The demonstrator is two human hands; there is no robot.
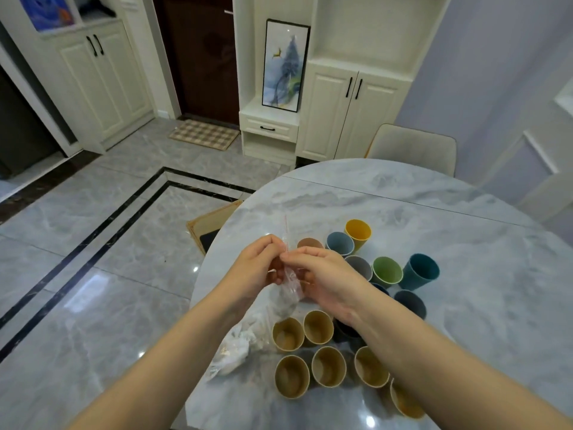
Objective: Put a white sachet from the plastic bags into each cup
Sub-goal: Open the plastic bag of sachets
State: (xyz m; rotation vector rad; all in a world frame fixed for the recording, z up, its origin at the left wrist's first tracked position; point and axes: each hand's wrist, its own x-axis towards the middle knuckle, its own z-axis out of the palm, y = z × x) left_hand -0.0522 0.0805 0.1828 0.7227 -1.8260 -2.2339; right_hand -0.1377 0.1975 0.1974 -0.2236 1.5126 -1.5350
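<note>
From the head view, both hands are raised together over the near-left part of the marble worktop (465,259), pinched on the top edge of a small clear plastic bag (290,283) with a red strip along its mouth; the left hand (257,265) grips one side of the opening and the right hand (322,274) the other, fingers closed narrowly on the film, which reads as pulling the seal apart so a sachet can be reached. The bag hangs down between the two hands, and something pale sits in its lower part, though whether that is a single white sachet I cannot tell through the crinkled film. Below it, on the worktop near the left forearm, lies a loose pile of further bags (235,352) with white contents, kept close so the next one is easy to reach. Just right of that pile stands a cluster of tan cups (310,352), mouths up and packed touching, ready to be filled; their insides look bare from here, so the filling seems hardly begun. Farther back stand coloured cups (387,268), among them yellow, pale blue, grey, green and teal, also upright, some hidden behind the right wrist. The next move probably needs the seal fully parted without spilling over the edge nearby
</note>
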